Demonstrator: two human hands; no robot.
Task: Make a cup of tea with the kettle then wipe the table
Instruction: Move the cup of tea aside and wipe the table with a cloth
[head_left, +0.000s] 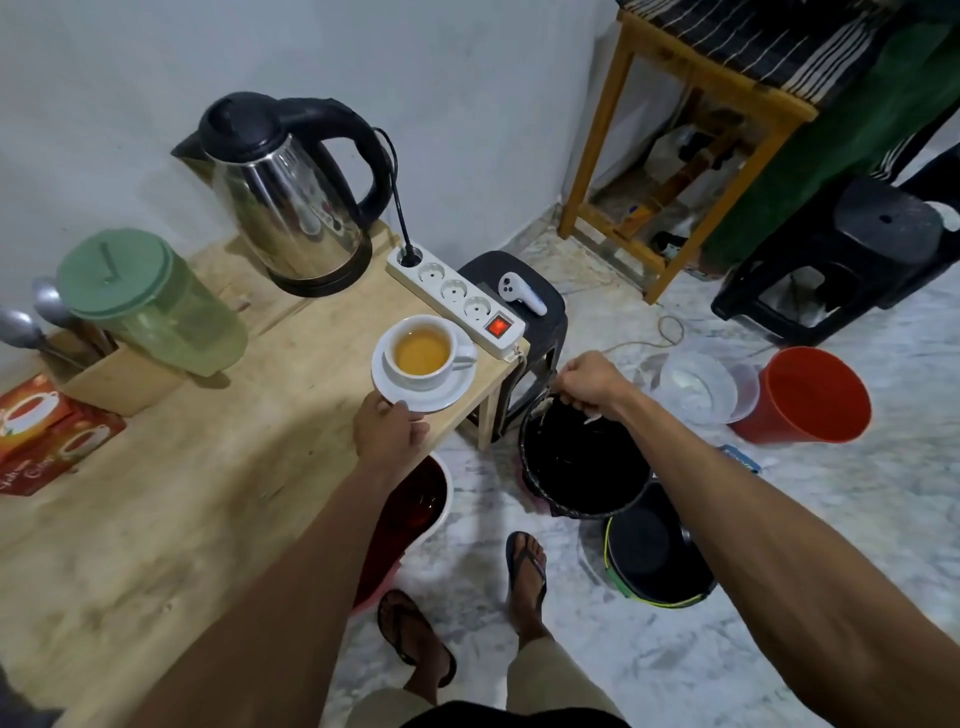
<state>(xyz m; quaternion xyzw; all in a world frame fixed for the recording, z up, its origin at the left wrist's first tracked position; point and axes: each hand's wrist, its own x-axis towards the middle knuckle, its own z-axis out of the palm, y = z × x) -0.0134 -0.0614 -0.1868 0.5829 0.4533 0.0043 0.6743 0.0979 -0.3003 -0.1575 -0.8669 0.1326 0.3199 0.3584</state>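
Note:
A white cup of amber tea (421, 353) stands on a white saucer (454, 397) at the right end of the wooden table (208, 467). My left hand (387, 426) pinches the saucer's near rim. My right hand (587, 387) hovers over the open black bin (582, 467) on the floor, fingers curled round a small pale thing that looks like a tea bag's tag and string (592, 418); the bag itself is hidden. The steel kettle (291, 197) sits on its base at the back of the table, plugged into a white power strip (457, 293) whose switch glows red.
A green lidded jug (145, 306), a wooden spoon holder (104, 374) and red tea boxes (47, 431) stand at the table's left. A black stool (550, 332) with a white controller (519, 293), a red bucket (810, 395), a clear container (696, 387) and a black lid (660, 545) crowd the floor.

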